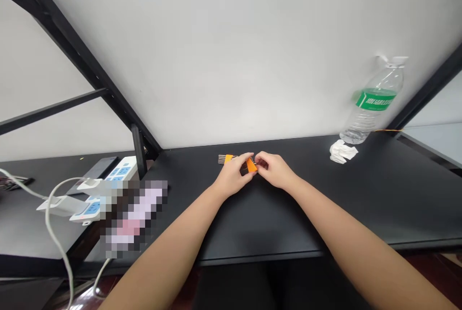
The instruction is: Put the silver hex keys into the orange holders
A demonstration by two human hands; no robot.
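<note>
Black desktop stretches out under your forearms, a white wall behind it. Your left hand and right hand pinch an orange strip with metal pins over the middle of the desk, fingers closed narrowly on it. Off to your right sit a crumpled tissue and a water bottle; to your left, a power strip and cables.

A white wall rises behind the black tabletop, crossed by black metal frame bars (a matching one angles up at right). Dark reddish-brown floor shows below the tabletop's front edge.
</note>
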